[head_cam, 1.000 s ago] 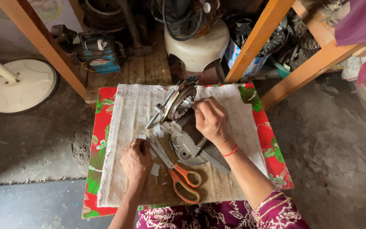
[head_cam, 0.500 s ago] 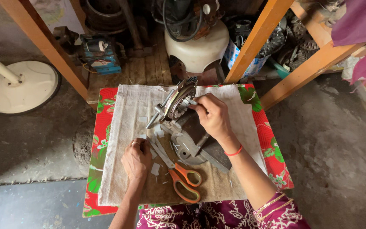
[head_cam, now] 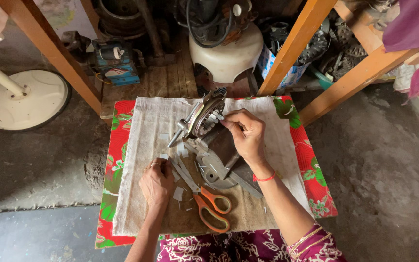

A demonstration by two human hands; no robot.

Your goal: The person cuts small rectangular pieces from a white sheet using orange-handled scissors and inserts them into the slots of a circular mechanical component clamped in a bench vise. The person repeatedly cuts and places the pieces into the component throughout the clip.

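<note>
A cluttered repair workshop: bare concrete floor (head_cam: 389,184), wooden frame legs (head_cam: 292,48), and piled metal motor parts (head_cam: 338,53).

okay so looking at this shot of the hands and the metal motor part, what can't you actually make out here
Head view only:
- What the right hand pinches at the metal motor part: too small, covered by the fingertips.
- What the left hand presses on the cloth: hidden beneath the hand.
- The tips of the orange-handled scissors: lost among the paper strips.
- The person's lap: cut off by the bottom edge.

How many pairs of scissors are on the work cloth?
1: the orange-handled scissors lie near the cloth's front edge, beside the left hand. Others may be hidden under the hands.
</note>
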